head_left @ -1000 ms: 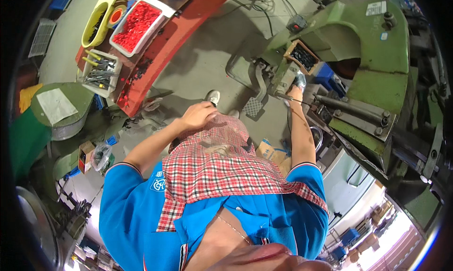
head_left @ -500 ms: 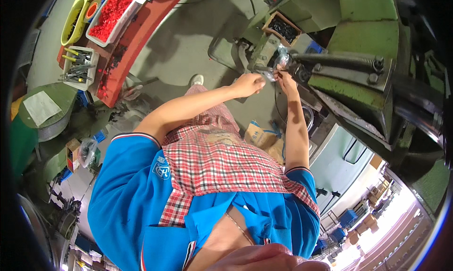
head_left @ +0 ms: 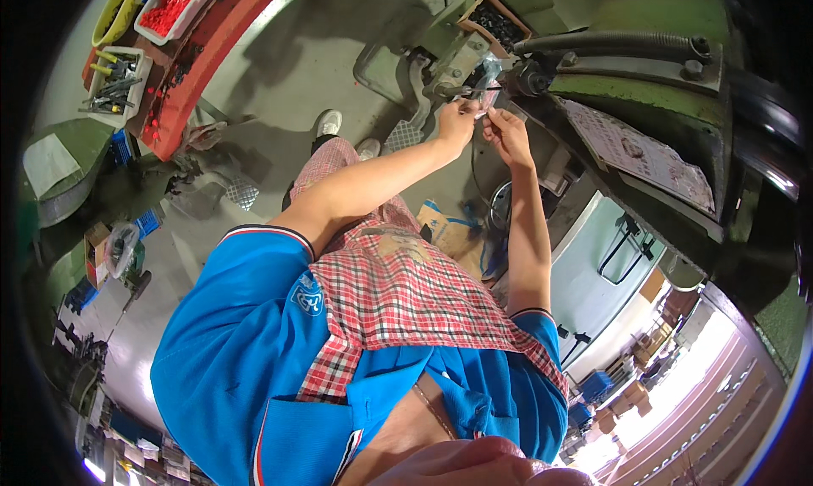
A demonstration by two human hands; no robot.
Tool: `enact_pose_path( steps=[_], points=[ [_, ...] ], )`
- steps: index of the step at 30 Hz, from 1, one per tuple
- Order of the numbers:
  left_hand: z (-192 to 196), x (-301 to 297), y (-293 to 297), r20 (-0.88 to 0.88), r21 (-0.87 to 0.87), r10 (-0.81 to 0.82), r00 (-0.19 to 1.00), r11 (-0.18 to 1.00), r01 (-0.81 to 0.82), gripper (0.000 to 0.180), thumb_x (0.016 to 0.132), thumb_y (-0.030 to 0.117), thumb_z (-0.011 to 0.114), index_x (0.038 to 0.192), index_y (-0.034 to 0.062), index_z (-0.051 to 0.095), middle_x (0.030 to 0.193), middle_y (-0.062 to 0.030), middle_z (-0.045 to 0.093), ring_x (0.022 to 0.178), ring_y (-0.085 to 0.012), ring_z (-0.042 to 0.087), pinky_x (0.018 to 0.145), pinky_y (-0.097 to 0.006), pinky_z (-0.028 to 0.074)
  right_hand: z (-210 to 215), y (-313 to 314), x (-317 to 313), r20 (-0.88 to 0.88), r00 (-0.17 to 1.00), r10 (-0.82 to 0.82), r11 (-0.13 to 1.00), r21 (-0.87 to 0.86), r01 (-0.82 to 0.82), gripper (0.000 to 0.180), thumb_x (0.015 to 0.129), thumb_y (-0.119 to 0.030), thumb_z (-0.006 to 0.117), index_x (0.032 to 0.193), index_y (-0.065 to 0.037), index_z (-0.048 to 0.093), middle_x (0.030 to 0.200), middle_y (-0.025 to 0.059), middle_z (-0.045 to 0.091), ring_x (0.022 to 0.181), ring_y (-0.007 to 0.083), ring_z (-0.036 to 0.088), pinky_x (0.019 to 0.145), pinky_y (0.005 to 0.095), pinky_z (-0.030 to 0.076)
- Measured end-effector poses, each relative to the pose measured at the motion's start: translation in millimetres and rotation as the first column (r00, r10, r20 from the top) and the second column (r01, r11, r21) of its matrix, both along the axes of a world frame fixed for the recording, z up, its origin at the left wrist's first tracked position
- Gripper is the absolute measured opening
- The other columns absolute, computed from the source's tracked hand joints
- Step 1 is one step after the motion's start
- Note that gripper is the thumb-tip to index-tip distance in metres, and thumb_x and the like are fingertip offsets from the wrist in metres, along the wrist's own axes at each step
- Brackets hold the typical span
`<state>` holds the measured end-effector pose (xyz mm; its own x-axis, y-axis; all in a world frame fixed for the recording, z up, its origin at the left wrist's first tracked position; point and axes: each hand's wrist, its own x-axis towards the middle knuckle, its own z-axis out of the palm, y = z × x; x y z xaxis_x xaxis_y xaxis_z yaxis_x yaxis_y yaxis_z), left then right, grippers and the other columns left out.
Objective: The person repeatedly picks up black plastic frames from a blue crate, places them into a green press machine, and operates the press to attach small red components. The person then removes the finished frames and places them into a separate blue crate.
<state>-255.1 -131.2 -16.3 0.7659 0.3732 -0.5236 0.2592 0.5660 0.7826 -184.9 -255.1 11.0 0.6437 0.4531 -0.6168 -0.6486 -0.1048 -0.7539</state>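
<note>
I sit at a green press machine point(head_left: 669, 12) in a blue shirt and a red checked apron point(head_left: 406, 300). Both arms reach up to the machine's work point. My left hand point(head_left: 456, 118) and my right hand point(head_left: 506, 133) are close together, fingers pinched on a small clear plastic piece point(head_left: 489, 86) held against the machine's dark tool tip point(head_left: 464, 89). What the piece is exactly is too small to tell. A box of small dark parts point(head_left: 500, 20) sits on the machine just above the hands.
A red bench point(head_left: 229, 37) at the left carries a white tray of red parts point(head_left: 174, 2) and a tray of hand tools point(head_left: 114, 73). A foot pedal point(head_left: 405, 135) and my shoes point(head_left: 329, 122) are on the grey floor. A cardboard box point(head_left: 440, 229) lies by my knee.
My left hand lifted off my lap and joined my right hand at the machine's work point. Both hands now pinch the clear piece. My head has leaned closer to the machine.
</note>
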Motion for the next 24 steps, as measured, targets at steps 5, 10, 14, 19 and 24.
enact_pose_path(
  steps=[5,10,14,19,24],
  points=[
    [-18.2,-39.0,35.0,0.002,-0.191,-0.106,0.994,0.976,0.105,0.029,0.095,0.023,0.056,0.076,0.0014,0.054,0.066,-0.0044,0.057,0.053,-0.0118,0.053,0.048,-0.028,0.043,-18.4,22.5,7.5,0.289,0.957,0.025,0.965,-0.255,0.051,0.021,0.091,-0.017,0.065,0.092,0.004,0.064,0.079,0.0079,0.066,0.064,0.0142,0.064,0.055,0.0229,0.051],
    [-29.5,-105.2,121.0,-0.089,0.03,-0.2,0.976,0.979,0.204,0.03,0.094,0.027,0.059,0.079,0.0008,0.055,0.066,-0.0046,0.058,0.054,-0.011,0.056,0.049,-0.025,0.046,-94.1,40.9,36.2,0.521,0.374,0.767,0.511,-0.849,0.136,0.024,0.077,-0.023,0.063,0.092,-0.005,0.068,0.079,0.0161,0.069,0.072,0.0309,0.068,0.067,0.0395,0.055],
    [-37.3,-141.3,201.3,-0.139,0.128,-0.074,0.988,0.988,0.091,0.028,0.094,0.026,0.059,0.082,0.0009,0.057,0.069,-0.0045,0.06,0.057,-0.0113,0.057,0.052,-0.026,0.049,-138.5,63.1,61.1,0.19,0.289,0.938,0.179,-0.982,0.064,0.02,0.075,-0.021,0.061,0.084,-0.005,0.07,0.086,0.0189,0.069,0.083,0.0362,0.067,0.074,0.0449,0.053],
    [-17.1,-149.7,332.0,-0.086,0.42,0.217,0.972,0.893,-0.162,0.022,0.093,0.02,0.06,0.081,0.0011,0.061,0.069,-0.004,0.062,0.059,-0.011,0.057,0.058,-0.026,0.048,-120.3,69.5,61.4,0.174,0.391,0.904,0.184,-0.983,0.01,0.019,0.072,-0.016,0.068,0.083,0.0,0.069,0.092,0.0224,0.068,0.089,0.0399,0.065,0.078,0.0449,0.053],
    [-31.8,-141.5,460.3,0.047,0.536,0.545,0.837,0.694,-0.481,0.015,0.09,0.012,0.062,0.086,-0.0021,0.064,0.075,-0.008,0.066,0.064,-0.0135,0.063,0.056,-0.026,0.05,-107.4,63.7,57.6,0.201,0.287,0.937,0.174,-0.978,0.116,0.019,0.074,-0.017,0.064,0.077,0.001,0.068,0.081,0.0236,0.067,0.08,0.0403,0.066,0.073,0.0448,0.054]
  ],
)
